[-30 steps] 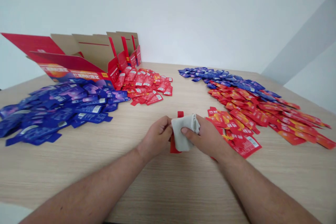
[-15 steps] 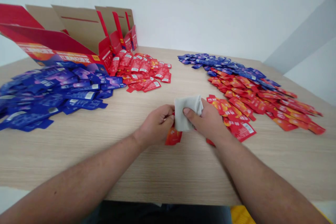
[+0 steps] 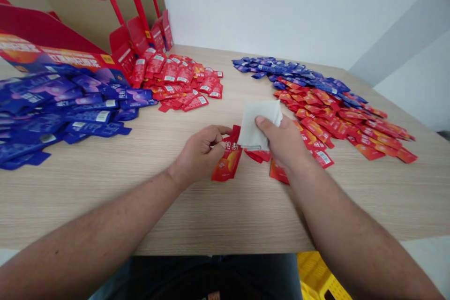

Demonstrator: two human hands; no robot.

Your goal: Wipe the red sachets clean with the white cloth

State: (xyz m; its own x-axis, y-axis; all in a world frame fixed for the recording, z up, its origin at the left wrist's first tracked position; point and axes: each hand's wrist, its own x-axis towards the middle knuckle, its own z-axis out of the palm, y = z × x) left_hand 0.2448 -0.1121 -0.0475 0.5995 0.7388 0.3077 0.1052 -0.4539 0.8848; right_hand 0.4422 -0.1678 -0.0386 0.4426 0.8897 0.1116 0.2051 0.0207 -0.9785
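My left hand [image 3: 202, 152] pinches a red and orange pouch [image 3: 228, 161] by its side, close over the tabletop. In my right hand [image 3: 286, 143] is a folded white cloth [image 3: 258, 124], gripped with the thumb on top; the fingers beneath it are hidden. Part of another red packet [image 3: 258, 155] shows just under the cloth. One more red packet [image 3: 279, 172] lies below my right wrist, partly covered by it. Beyond that wrist, a row of red and orange pouches [image 3: 325, 126] spreads to the right.
Blue pouches [image 3: 66, 108] lie heaped at left, red pouches [image 3: 179, 79] behind them. Open red cardboard boxes [image 3: 73, 51] stand at the back left. Further blue pouches [image 3: 288, 70] line the back right of the wooden table [image 3: 176, 225]. A yellow plastic crate [image 3: 316, 274] sits below the front edge.
My right hand has lifted the cloth up and away from my left hand. More of the pouch in my left hand now shows. The view has tilted down slightly.
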